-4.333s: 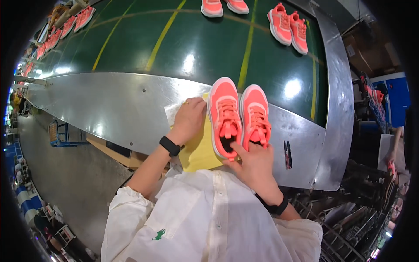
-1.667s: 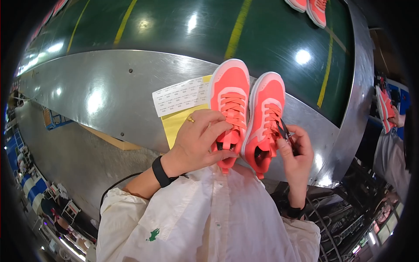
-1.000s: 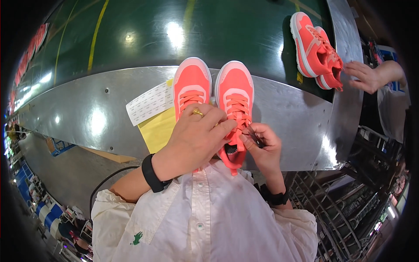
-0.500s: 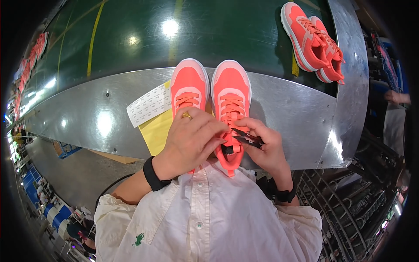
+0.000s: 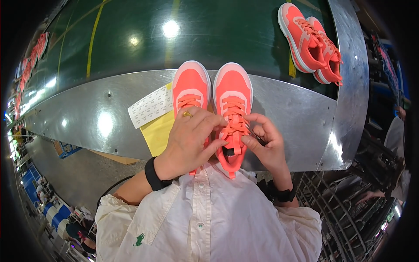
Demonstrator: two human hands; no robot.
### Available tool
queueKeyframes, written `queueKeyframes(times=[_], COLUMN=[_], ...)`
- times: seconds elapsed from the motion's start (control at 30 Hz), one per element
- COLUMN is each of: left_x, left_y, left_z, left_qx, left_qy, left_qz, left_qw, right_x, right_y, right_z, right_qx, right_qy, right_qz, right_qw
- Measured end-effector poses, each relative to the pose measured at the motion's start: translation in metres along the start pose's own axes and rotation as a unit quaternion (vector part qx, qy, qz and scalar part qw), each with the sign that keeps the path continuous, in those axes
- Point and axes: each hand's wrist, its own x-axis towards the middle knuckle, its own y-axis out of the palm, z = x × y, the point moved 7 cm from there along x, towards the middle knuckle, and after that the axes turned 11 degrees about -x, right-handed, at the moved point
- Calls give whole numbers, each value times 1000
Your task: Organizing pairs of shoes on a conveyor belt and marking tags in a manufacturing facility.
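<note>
A pair of coral-pink sneakers lies in front of me, toes pointing away: a left sneaker (image 5: 191,83) and a right sneaker (image 5: 233,83). My left hand (image 5: 190,137) reaches across the left one; its thumb and index fingertips are apart at the inner side of the right sneaker's lacing. On the other side, my right hand (image 5: 267,142) has its index finger and thumb by the tied coral shoelace (image 5: 236,127). Dark thread snips (image 5: 261,140) are tucked in that hand, mostly hidden by its fingers. The left sneaker's heel is largely covered by my left hand.
Yellow paper (image 5: 158,133) and a white label sheet (image 5: 150,107) lie left of the sneakers on the metal ledge (image 5: 83,115). Beyond is a green conveyor belt (image 5: 131,43), bearing another coral pair (image 5: 310,43) at far right. A wire rack (image 5: 336,218) stands lower right.
The snips' black blades, which pointed at the laces, are now folded back behind my right fingers. The lace bow shows more openly between my hands. The sneakers have shifted very slightly.
</note>
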Motion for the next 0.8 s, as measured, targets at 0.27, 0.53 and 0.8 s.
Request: queueKeyframes(times=[0.27, 0.53, 0.8], left_x=[-4, -50, -63], left_y=[-5, -47, -14], left_z=[0, 23, 47], left_qx=[16, -45, -47], left_qy=[-13, -43, -134], left_qz=[-3, -85, -147], left_qw=[1000, 994, 979], right_x=[2, -8, -13], right_y=[6, -5, 28], right_z=[-5, 3, 78], right_qx=[96, -17, -296], right_qy=[52, 42, -122], right_qz=[42, -52, -145], right_qw=[993, 998, 936])
